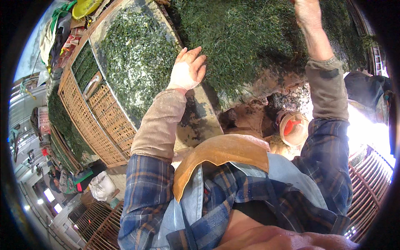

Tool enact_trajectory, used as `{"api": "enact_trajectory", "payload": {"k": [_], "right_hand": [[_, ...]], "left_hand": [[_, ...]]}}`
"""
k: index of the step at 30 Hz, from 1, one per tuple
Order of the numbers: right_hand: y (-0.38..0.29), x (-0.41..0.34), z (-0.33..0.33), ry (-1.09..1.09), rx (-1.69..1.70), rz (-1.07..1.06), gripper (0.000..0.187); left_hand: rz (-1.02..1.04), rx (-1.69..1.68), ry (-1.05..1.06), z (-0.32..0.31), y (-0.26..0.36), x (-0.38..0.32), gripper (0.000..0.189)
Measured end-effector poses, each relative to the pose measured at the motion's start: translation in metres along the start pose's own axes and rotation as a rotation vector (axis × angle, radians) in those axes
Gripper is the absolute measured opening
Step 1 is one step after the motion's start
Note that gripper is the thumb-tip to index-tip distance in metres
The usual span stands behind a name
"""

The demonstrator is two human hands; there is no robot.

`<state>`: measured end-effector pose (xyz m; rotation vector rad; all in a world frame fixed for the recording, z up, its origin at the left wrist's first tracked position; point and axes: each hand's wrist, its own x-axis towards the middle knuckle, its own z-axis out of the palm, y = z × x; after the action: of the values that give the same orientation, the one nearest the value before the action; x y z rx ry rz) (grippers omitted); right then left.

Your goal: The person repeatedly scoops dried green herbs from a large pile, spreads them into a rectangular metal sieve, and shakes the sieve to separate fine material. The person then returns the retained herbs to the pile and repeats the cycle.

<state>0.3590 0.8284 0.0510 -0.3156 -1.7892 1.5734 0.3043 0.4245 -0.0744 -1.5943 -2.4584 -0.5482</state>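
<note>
My left hand (188, 69) is held palm down with its fingers apart, at the edge of a low board (200, 115) on the left. Over that board lies a loose spread of small green leaves (137, 53), strongly lit in the middle. A deep, dark green heap of leaf pieces (237, 40) fills the space ahead, just beyond my left fingertips. My right hand (307, 12) reaches over the far right of this heap. The top edge of the picture cuts its fingers off, so whatever they touch is hidden.
A wooden-framed woven bamboo screen (90, 115) stands left of the board, with a wood-backed brush or float (92, 84) on it. A pale bucket (293, 128) holding something red sits below the heap. Slatted racks (365, 178) stand at right, a white sack (102, 186) at lower left.
</note>
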Motion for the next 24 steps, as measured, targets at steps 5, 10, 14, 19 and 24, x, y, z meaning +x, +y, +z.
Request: {"api": "enact_trajectory", "payload": {"k": [5, 10, 14, 19, 24], "right_hand": [[-0.076, 0.004, 0.01, -0.17, 0.226, -0.094, 0.01], [-0.066, -0.02, 0.011, -0.367, 0.185, 0.195, 0.008], [0.013, -0.059, 0.04, -0.54, -0.239, 0.226, 0.009], [0.098, -0.098, 0.082, -0.738, -0.677, -0.035, 0.028], [0.129, -0.101, 0.099, -0.777, -0.859, -0.166, 0.023]], "left_hand": [[0.003, -0.033, 0.03, 0.001, -0.001, -0.002, 0.034], [0.037, -0.019, 0.049, 0.002, -0.002, -0.005, 0.028], [0.054, -0.001, 0.055, 0.002, -0.001, -0.007, 0.023], [0.041, -0.001, 0.055, 0.002, -0.001, -0.006, 0.02], [0.039, -0.021, 0.072, 0.003, -0.002, -0.006, 0.021]]}}
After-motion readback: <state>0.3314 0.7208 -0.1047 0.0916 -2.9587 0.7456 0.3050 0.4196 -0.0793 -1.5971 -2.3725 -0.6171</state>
